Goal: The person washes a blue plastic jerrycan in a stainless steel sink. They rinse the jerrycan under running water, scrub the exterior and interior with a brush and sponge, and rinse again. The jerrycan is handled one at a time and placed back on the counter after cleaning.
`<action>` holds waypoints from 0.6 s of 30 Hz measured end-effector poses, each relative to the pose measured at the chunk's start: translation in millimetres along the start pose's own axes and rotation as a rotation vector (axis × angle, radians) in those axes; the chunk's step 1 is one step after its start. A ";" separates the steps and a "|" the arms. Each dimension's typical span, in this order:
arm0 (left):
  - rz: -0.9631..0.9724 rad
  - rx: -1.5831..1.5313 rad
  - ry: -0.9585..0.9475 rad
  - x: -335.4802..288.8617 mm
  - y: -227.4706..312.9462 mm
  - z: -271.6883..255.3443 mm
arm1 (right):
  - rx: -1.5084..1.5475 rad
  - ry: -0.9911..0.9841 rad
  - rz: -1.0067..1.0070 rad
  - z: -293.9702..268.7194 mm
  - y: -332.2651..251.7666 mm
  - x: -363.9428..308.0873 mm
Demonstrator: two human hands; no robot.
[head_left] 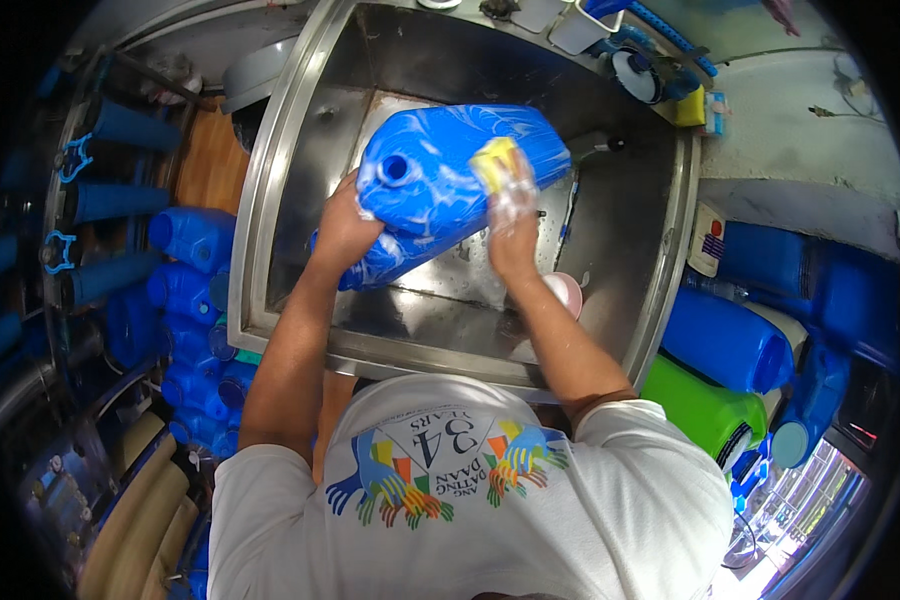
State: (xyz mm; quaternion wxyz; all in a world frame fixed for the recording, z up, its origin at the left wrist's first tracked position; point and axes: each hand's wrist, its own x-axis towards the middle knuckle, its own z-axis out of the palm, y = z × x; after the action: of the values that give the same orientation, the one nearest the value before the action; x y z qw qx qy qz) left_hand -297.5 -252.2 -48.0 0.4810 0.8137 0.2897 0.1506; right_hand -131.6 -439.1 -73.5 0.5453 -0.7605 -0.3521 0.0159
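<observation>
A large blue water jug (440, 165), streaked with white soap suds, lies tilted over the steel sink (610, 200), its round open mouth facing up at the left. My left hand (345, 225) grips the jug's lower left side. My right hand (510, 205), covered in foam, presses a yellow sponge (495, 160) against the top of the jug.
A pink cup (567, 290) sits in the sink by my right forearm. Several blue jugs (185, 240) are stacked left of the sink. At the right stand a blue container (720, 340) and a green one (700, 405). Brushes and a white bin (580, 30) rest at the sink's back edge.
</observation>
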 end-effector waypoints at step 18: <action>0.729 0.642 -0.125 -7.9 24.0 -9.3 | -0.101 -0.483 0.281 -33.8 -8.8 -25.9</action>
State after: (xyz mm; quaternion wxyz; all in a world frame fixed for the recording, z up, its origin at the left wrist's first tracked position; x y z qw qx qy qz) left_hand -300.8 -259.5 -22.3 0.1384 0.9768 -0.0118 0.1630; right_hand -141.8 -479.8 -61.7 0.3997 -0.8021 -0.3635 0.2545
